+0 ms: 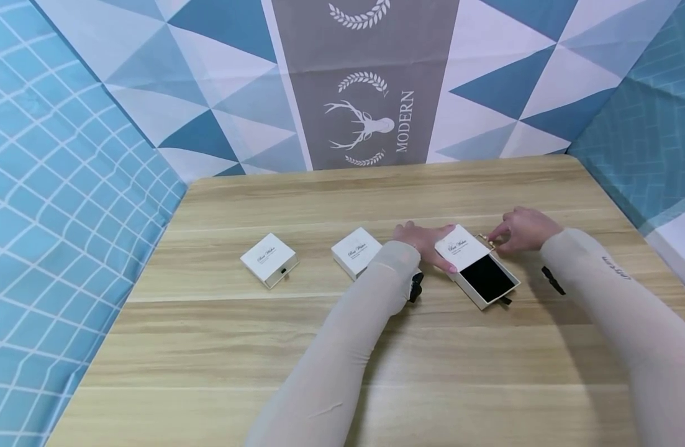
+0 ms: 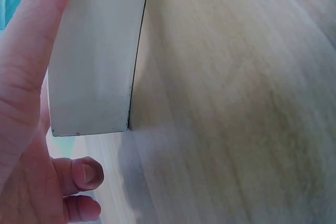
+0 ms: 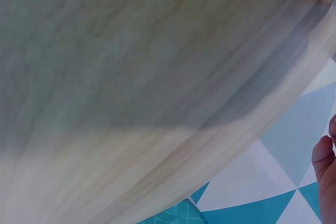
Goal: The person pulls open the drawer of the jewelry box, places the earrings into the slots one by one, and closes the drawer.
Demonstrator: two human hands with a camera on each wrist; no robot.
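Observation:
My left hand (image 1: 423,242) grips the sleeve of a white drawer-style gift box (image 1: 461,248) printed with dark script, its thumb lying along the side in the left wrist view. The drawer (image 1: 512,285) is slid partway out toward the front right, showing a black lining (image 1: 486,278) and a black ribbon tab (image 1: 505,300). At the box's far right edge, my right hand (image 1: 523,230) pinches a small gold-coloured thin piece (image 1: 492,243), partly hidden by the fingers; its kind I cannot tell. Only a few fingertips (image 3: 323,156) of that hand show in the right wrist view.
A matching white box (image 1: 356,251), partly covered by my left forearm, sits left of the hands. Farther left is another closed white box (image 1: 268,257) with a dark tab. All stand on a wood-grain table (image 1: 208,372), with a patterned cloth (image 1: 236,93) behind.

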